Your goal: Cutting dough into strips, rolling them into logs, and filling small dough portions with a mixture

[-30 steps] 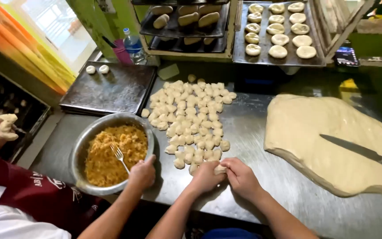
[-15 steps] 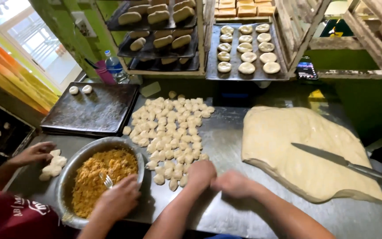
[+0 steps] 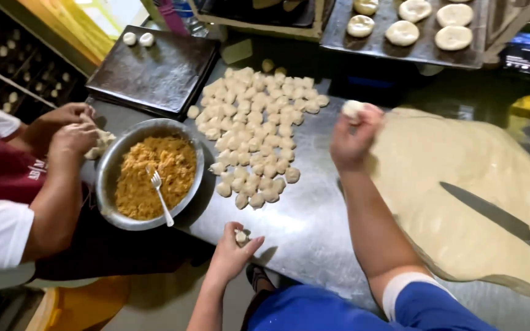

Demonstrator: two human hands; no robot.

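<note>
The steel worktable (image 3: 314,220) is scuffed and dully reflective, and I take the metal bowl (image 3: 113,184) of crumbly orange-yellow filling as my landmark. Just right of the bowl lies a dense heap of small, matte, lumpy dough pieces (image 3: 256,129); further right spreads a broad, pale, smooth dough sheet (image 3: 461,184) with a long knife (image 3: 504,222) lying flat on it. My right hand (image 3: 354,138) is raised right of the heap, fingers curled shut around a rounded dough ball (image 3: 352,108) that peeks out at the top. My left hand (image 3: 233,252) sits below and right of the bowl at the table's near edge, fingertips pinched narrowly on a small dough scrap (image 3: 240,236). A fork (image 3: 159,195) stands in the filling. Left of the bowl, another person's hands (image 3: 72,132) work a piece of dough. Behind the bowl sits a dark flat tray (image 3: 154,67) carrying two pale balls. Risk noted: the scrap lies so near the table edge that a loose pinch could drop it; the soft ball could deform under a tight squeeze.
</note>
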